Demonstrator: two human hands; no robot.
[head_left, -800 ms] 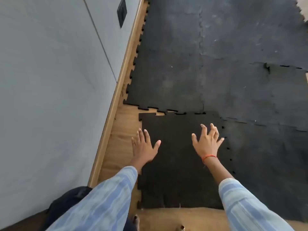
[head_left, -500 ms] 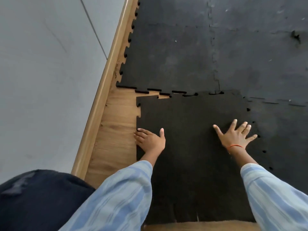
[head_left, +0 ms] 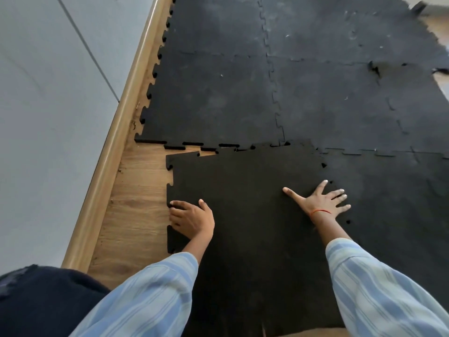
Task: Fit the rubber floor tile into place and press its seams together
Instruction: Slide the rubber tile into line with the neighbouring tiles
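Seating the loose tile against the laid mat

The loose tile (head_left: 243, 203) lies on the wood floor (head_left: 136, 215) just right of the skirting (head_left: 116, 132), its far edge meeting the laid mat (head_left: 218, 93) but skewed: on the skirting side a wedge of bare wood shows between the teeth, while away from it the tabs overlap. The left hand (head_left: 192, 218) curls its fingers over the tile's skirting-side edge, holding that edge; the right hand (head_left: 320, 203) lies flat with fingers spread wide, holding nothing, across the seam farthest from the skirting. To do this well, I judge the left hand should swing its corner toward the mat until the teeth line up, then both palms press down along each seam, tab by tab, not sliding.
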